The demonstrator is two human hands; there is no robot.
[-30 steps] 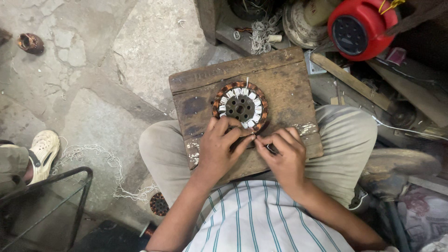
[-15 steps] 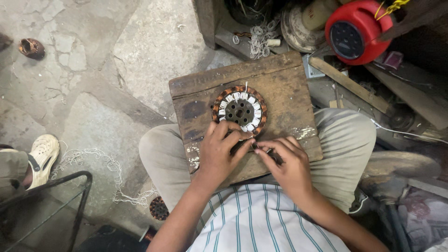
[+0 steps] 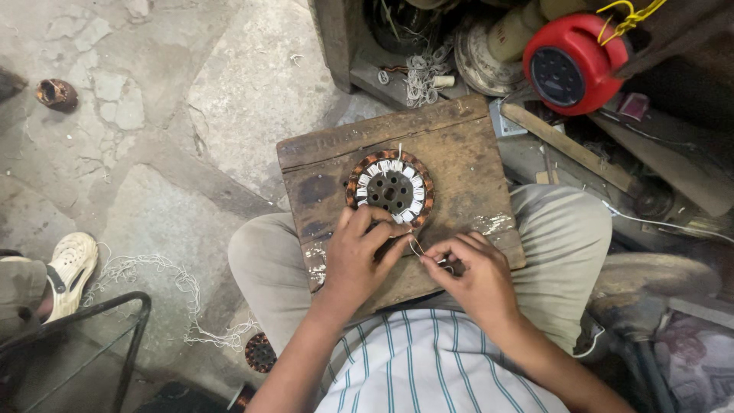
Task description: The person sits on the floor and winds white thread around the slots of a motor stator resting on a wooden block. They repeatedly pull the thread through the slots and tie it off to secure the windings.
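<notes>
Head view: a round motor stator (image 3: pixel 390 190), its steel core ringed with copper windings and white slot insulation, lies flat on a worn wooden board (image 3: pixel 466 164) that rests across the person's lap. The left hand (image 3: pixel 359 256) is partly closed, its fingertips pressing on the near rim of the stator. The right hand (image 3: pixel 475 271) is closed in a pinch around a thin loop of wire (image 3: pixel 417 246) just beside the stator's near edge; whether a small tool is also tucked in that hand cannot be told

The stator looks heavy and rigid for its size, so it should sit steady under one hand, best held by the outer steel rim. The copper windings and white insulation look delicate and easy to nick. The wire seems fine and springy, likely to slip unless pinched close to the winding

The board's far and side parts are bare, giving room to turn the stator, but the near edge is crowded by both hands and the striped shirt. A red cable reel (image 3: pixel 569 65) and cluttered parts sit well beyond the far right corner; loose white thread (image 3: pixel 153 275) lies on the stone floor to the left
</notes>
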